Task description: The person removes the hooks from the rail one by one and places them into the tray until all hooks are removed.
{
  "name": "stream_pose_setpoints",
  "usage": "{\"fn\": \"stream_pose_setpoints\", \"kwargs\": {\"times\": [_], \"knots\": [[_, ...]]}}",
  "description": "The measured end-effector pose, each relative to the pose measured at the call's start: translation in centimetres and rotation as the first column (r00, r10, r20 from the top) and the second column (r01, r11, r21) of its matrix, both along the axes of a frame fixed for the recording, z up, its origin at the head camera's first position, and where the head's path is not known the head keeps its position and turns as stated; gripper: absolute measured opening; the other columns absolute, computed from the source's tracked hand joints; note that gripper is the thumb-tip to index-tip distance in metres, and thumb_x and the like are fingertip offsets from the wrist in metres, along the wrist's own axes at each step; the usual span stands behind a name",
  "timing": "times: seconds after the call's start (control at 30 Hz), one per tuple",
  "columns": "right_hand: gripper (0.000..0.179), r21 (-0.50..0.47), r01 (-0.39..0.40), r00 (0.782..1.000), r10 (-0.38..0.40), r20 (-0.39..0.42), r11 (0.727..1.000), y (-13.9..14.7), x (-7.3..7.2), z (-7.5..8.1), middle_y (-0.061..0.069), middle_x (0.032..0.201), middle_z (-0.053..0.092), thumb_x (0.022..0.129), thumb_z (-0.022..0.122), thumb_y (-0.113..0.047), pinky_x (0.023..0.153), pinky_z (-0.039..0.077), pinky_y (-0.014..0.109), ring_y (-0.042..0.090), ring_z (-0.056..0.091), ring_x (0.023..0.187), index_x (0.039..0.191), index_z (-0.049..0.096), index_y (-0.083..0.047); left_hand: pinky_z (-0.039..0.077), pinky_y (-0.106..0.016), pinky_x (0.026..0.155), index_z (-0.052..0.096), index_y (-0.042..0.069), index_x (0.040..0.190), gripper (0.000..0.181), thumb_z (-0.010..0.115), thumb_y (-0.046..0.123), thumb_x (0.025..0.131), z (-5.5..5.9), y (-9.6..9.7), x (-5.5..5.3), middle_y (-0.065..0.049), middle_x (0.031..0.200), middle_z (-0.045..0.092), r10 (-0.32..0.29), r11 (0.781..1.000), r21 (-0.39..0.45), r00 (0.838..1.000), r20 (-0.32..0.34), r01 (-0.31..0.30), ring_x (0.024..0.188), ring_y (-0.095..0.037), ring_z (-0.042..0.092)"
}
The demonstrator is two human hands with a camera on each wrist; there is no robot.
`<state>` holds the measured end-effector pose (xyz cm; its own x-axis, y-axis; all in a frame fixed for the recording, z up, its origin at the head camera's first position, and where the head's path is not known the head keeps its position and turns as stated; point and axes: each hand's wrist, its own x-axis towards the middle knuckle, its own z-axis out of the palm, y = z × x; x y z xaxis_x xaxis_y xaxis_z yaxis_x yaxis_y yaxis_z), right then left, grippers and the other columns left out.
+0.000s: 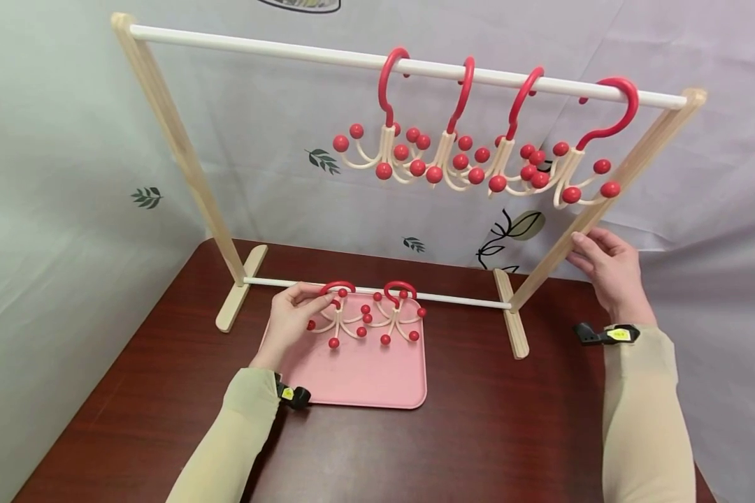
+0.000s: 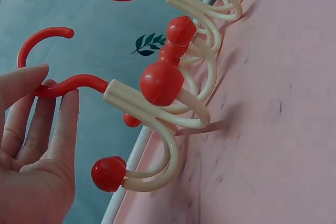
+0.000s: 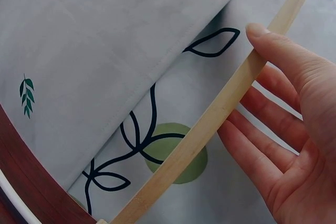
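My left hand (image 1: 289,323) pinches the red hook of a cream hanger with red ball tips (image 2: 128,100) between thumb and fingers. That hanger stands with its prongs over a pink tray (image 1: 365,383); whether they touch it, I cannot tell. Right beside it on the tray is a second such hanger (image 1: 396,318). At the other side, my right hand (image 1: 615,274) holds the right wooden post (image 3: 210,121) of a rack, thumb in front and fingers behind. Several like hangers hang close together by their red hooks from the rack's white top bar (image 1: 258,47), towards its right end.
The left wooden post (image 1: 182,150) stands on a wooden foot (image 1: 233,307), and the right one on another foot (image 1: 512,325). A white lower bar (image 1: 459,300) joins them behind the tray. All stands on a dark red-brown table (image 1: 453,433) before a patterned curtain (image 1: 258,181).
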<state>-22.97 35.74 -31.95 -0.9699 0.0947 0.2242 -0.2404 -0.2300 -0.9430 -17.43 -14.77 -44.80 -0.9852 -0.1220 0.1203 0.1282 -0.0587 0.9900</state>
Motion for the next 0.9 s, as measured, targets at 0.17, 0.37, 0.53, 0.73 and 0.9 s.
{"fn": "stream_pose_setpoints", "kwargs": {"times": [0.17, 0.37, 0.53, 0.73, 0.9], "knots": [[0.016, -0.001, -0.001, 1.000, 0.001, -0.005, 1.000, 0.0, 0.0, 0.0, 0.007, 0.100, 0.072, 0.094, 0.070, 0.001, 0.075, 0.060, 0.027, 0.014, 0.073, 0.088, 0.109, 0.075, -0.002, 0.061, -0.033, 0.077, 0.069, -0.009, 0.110, 0.028, 0.081, 0.002, 0.087, 0.0, 0.9, -0.3, -0.014, 0.100, 0.075, 0.006, 1.000, 0.006, 1.000, 0.010, -0.006, 0.086, -0.011, 0.074], [0.016, -0.011, -0.010, 1.000, 0.010, -0.008, 1.000, 0.0, 0.0, 0.0, 0.008, 0.101, 0.072, 0.095, 0.069, 0.003, 0.076, 0.060, 0.028, 0.015, 0.074, 0.089, 0.109, 0.075, -0.002, 0.060, -0.039, 0.083, 0.070, -0.003, 0.106, 0.022, 0.081, 0.003, 0.087, 0.1, 1.7, -0.6, -0.009, 0.099, 0.075, 0.000, 1.000, 0.031, 0.999, 0.041, -0.001, 0.088, -0.014, 0.073], [0.016, -0.034, -0.018, 1.000, 0.018, -0.008, 0.999, 0.0, 0.0, 0.1, 0.009, 0.099, 0.073, 0.095, 0.068, 0.004, 0.075, 0.060, 0.028, 0.016, 0.074, 0.088, 0.108, 0.074, -0.001, 0.053, -0.055, 0.093, 0.070, 0.002, 0.106, 0.019, 0.079, 0.005, 0.089, -0.1, 2.0, -1.0, -0.010, 0.101, 0.075, -0.019, 0.998, 0.063, 0.998, 0.066, 0.015, 0.091, -0.018, 0.074], [0.015, -0.026, -0.011, 1.000, 0.011, -0.006, 1.000, -0.1, 0.0, 0.1, 0.008, 0.098, 0.073, 0.095, 0.068, 0.004, 0.075, 0.060, 0.028, 0.015, 0.074, 0.087, 0.107, 0.075, -0.001, 0.055, -0.054, 0.090, 0.069, -0.004, 0.110, 0.024, 0.078, 0.004, 0.090, 0.3, 2.3, -1.2, -0.012, 0.102, 0.074, -0.029, 0.997, 0.079, 0.998, 0.056, 0.025, 0.090, -0.018, 0.074], [0.015, -0.025, -0.010, 1.000, 0.010, -0.002, 1.000, -0.1, 0.0, 0.0, 0.008, 0.098, 0.073, 0.095, 0.069, 0.003, 0.075, 0.060, 0.028, 0.015, 0.074, 0.087, 0.107, 0.075, -0.001, 0.059, -0.043, 0.087, 0.070, -0.004, 0.109, 0.023, 0.079, 0.003, 0.089, 0.3, 2.5, -1.5, -0.011, 0.101, 0.075, -0.024, 0.995, 0.098, 0.998, 0.064, 0.017, 0.087, -0.015, 0.074]]}}
